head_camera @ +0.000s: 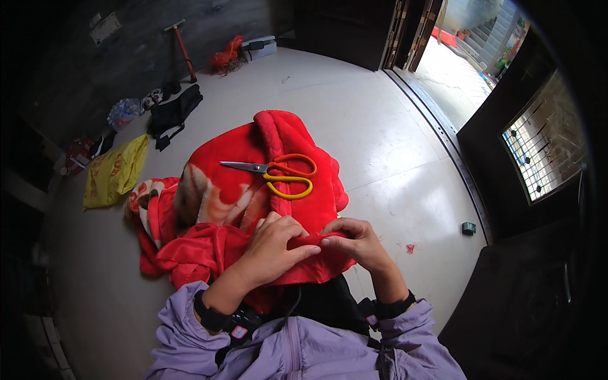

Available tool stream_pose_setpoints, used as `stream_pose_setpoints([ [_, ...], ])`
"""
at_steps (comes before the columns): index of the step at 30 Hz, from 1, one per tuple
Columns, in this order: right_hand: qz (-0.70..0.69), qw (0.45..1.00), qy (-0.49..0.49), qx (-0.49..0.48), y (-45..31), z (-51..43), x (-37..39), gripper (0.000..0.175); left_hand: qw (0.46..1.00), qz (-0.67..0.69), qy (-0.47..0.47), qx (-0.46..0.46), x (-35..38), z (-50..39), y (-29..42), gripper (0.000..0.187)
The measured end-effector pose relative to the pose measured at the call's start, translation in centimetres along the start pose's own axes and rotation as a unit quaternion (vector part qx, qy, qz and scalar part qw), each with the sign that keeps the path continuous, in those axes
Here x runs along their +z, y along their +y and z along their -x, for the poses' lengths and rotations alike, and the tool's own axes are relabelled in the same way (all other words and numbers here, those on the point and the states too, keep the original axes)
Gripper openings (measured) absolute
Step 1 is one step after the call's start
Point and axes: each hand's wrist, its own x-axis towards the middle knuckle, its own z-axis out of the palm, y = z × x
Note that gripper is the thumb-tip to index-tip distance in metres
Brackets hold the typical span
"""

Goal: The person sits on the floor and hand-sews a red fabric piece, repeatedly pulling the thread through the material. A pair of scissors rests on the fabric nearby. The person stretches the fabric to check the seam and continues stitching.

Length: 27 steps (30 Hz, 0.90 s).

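Observation:
A red plush blanket [223,142] with a cream and orange pattern lies bunched over my lap and in front of me. My left hand [275,244] pinches a fold of its red edge between thumb and fingers. Close beside it on the right, my right hand [354,240] grips the same fold, thumb tip near the left thumb. Just beyond both hands, a pair of scissors [259,167] with one orange and one yellow handle rests on the blanket, blades pointing left and nearly closed. Whether a needle or thread is between my fingers cannot be told.
On the tiled floor lie a yellow plastic bag [115,173], a black cloth item [175,111], red thread scraps [411,248] and a small green box [469,228]. A red-handled tool [183,50] leans on the wall near a red bag [225,56]. An open doorway [456,71] is at upper right.

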Motion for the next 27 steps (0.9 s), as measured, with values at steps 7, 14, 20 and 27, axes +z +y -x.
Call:
stream_pose_setpoints([
  [7,0.047,0.995,-0.008,-0.086,0.6,0.0,0.0,0.013,0.967,0.248,-0.028,-0.047,0.3,0.6,-0.6,0.014],
  [14,0.030,0.993,-0.015,-0.117,0.4,0.2,0.6,0.013,0.910,0.388,-0.046,-0.137,0.5,1.2,-0.5,0.019],
  [20,0.067,0.987,-0.003,-0.146,0.4,0.1,1.1,0.014,0.879,0.439,-0.051,-0.176,0.6,1.3,-0.4,0.019],
  [27,0.074,0.984,0.026,-0.160,0.2,0.3,1.4,0.011,0.871,0.454,-0.061,-0.178,0.7,1.4,-0.3,0.021],
])
